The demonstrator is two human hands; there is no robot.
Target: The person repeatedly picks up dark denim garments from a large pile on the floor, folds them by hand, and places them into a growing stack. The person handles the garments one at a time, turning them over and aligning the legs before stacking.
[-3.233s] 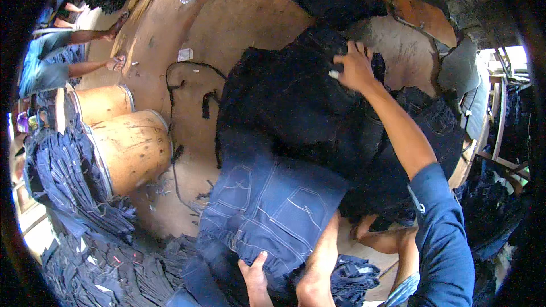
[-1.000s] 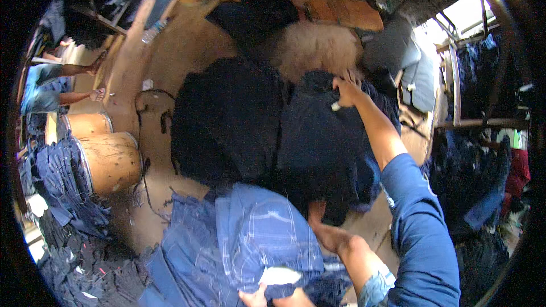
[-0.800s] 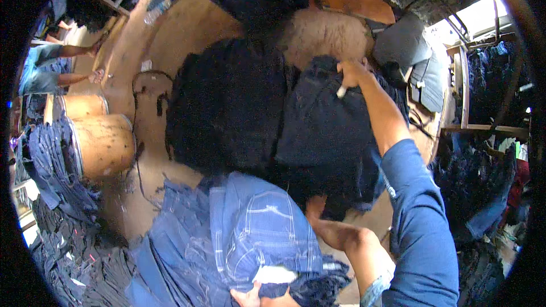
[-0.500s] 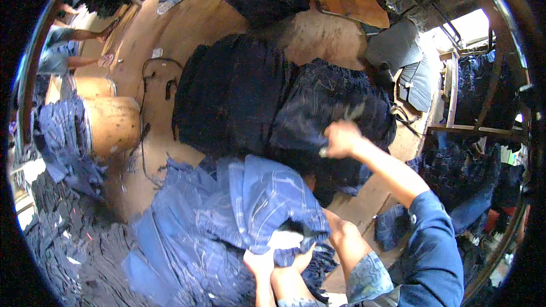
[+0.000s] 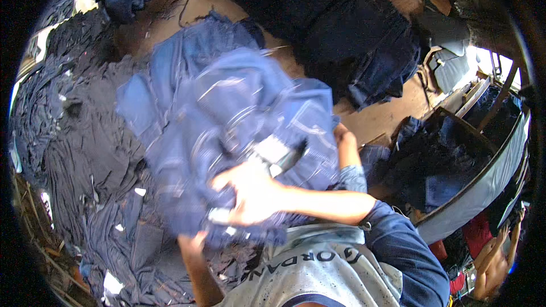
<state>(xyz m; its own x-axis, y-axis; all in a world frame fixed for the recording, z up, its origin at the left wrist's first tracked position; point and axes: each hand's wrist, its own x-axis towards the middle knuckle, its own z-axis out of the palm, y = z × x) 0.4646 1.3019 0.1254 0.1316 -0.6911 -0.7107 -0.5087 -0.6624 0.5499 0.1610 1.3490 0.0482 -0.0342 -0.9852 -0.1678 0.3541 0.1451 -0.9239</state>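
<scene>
A large loose bundle of blue denim garments (image 5: 244,99) with pale stitching lies before me, blurred by motion. My right hand (image 5: 256,193) reaches across it, thumb and fingers closed round a fold near its near edge. At the bundle's lower left edge, my left hand (image 5: 194,243) grips the cloth from below, its fingers partly hidden by denim. Between the folds a white patch (image 5: 272,149) shows, perhaps a label or pocket lining. My bent knee (image 5: 343,136) is beside the bundle on the right.
Dark trousers (image 5: 358,40) are stacked on the brown floor (image 5: 378,120) beyond the bundle. Heaped dark cloth (image 5: 91,153) fills the left. More denim (image 5: 438,159) lies at right behind a pale cloth-covered rail (image 5: 483,193). Another person's arm (image 5: 500,250) shows at lower right.
My right hand has come from above the dark trousers back onto the blue denim. The left hand and bundle have shifted leftward, and my view has tipped nearer my body.
</scene>
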